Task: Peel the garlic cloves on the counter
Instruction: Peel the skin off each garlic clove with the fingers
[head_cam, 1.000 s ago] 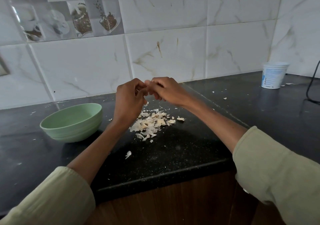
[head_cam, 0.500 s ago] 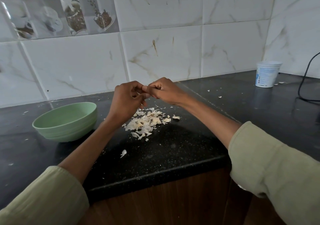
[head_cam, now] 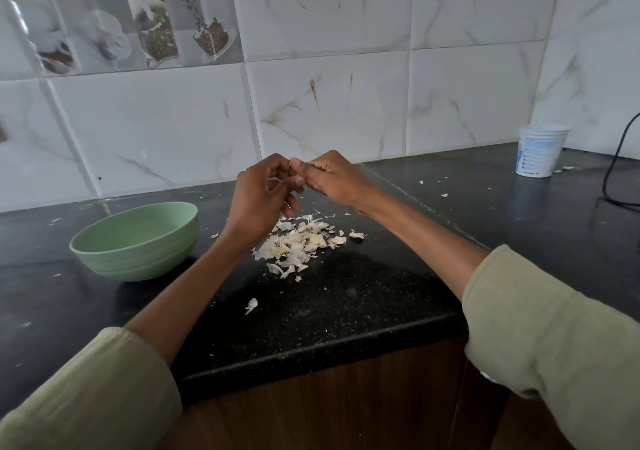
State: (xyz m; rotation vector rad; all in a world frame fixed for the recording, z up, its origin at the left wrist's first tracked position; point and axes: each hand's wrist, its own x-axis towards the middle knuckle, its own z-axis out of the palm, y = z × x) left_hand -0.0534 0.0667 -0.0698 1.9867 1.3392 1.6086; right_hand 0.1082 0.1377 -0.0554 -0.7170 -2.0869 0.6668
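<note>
My left hand [head_cam: 259, 197] and my right hand [head_cam: 332, 178] meet fingertip to fingertip above the black counter [head_cam: 346, 297], both with curled fingers pinching a small garlic clove that the fingers almost fully hide. Directly below them lies a pile of pale garlic skins and cloves [head_cam: 304, 242]. One loose skin flake [head_cam: 251, 305] lies nearer the counter's front edge.
A pale green bowl [head_cam: 104, 242] stands left of the pile. A white plastic tub [head_cam: 540, 150] sits at the back right by the tiled wall, with a black cable [head_cam: 613, 172] beside it. Small skin bits are scattered over the counter. The wooden cabinet front lies below the edge.
Both hands stay together over the pile, their fingers shifting slightly on the clove. The camera has drifted a little; nothing on the counter has moved.
</note>
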